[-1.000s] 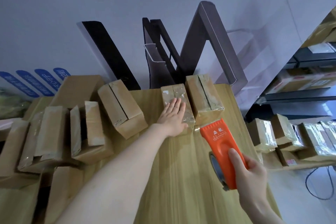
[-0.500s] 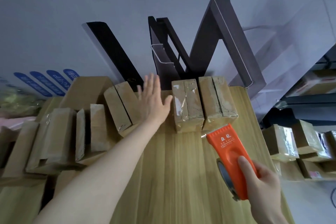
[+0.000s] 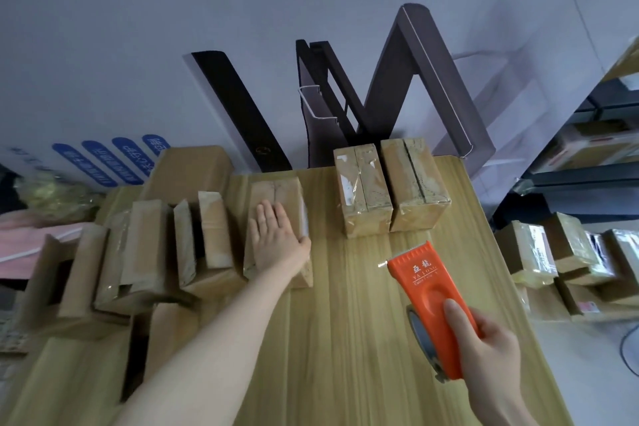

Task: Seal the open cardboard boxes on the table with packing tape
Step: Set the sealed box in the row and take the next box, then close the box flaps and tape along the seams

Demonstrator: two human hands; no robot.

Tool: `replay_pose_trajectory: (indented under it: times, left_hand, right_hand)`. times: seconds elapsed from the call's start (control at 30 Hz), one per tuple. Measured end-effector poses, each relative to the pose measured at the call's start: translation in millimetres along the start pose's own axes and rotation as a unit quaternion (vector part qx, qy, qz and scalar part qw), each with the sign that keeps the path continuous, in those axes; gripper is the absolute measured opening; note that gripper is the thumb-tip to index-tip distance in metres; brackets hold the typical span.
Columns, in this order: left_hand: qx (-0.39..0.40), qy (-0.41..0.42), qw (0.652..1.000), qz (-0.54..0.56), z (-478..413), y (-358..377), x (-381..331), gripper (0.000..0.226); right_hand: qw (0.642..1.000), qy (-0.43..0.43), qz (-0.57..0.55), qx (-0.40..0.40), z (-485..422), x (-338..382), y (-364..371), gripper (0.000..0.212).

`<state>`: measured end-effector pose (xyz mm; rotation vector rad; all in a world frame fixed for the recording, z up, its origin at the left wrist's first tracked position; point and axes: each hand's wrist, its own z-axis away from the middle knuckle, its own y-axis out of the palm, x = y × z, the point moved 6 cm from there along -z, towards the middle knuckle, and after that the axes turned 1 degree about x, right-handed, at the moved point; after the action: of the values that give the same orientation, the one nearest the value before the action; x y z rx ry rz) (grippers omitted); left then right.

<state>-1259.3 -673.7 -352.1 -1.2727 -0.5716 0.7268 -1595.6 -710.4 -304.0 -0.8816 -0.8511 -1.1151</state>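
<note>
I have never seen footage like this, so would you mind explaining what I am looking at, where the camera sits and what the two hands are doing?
There is no machine here. A person wears a wide-angle camera on the head, so this one picture looks forward and down at their own two bare hands. The left hand lies flat, fingers straight, on a cardboard box on the wooden table. The right hand grips an orange tape dispenser, with a roll of tape under it. At the table's far edge stand a taped box and a second taped box, side by side. On the left are several open boxes with their flaps up.
</note>
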Motion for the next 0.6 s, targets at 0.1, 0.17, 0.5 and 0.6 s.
replay_pose_trajectory:
  times: [0.1, 0.17, 0.5, 0.6]
  left_hand:
    - [0.001, 0.058, 0.998, 0.002, 48, 9, 1, 0.089]
    - [-0.007, 0.099, 0.995, 0.016, 83, 14, 4, 0.088]
    - [0.03, 0.359, 0.933, 0.005, 240, 54, 24, 0.076]
    - [0.053, 0.459, 0.887, 0.002, 274, 57, 35, 0.073]
  right_hand:
    - [1.0, 0.004, -0.009, 0.011, 27, -5, 6, 0.031]
    - [1.0, 0.004, -0.016, 0.004, 47, -6, 8, 0.034]
    - [0.998, -0.02, -0.058, -0.014, 140, -4, 2, 0.035]
    - [0.998, -0.017, -0.063, -0.009, 160, -11, -3, 0.04]
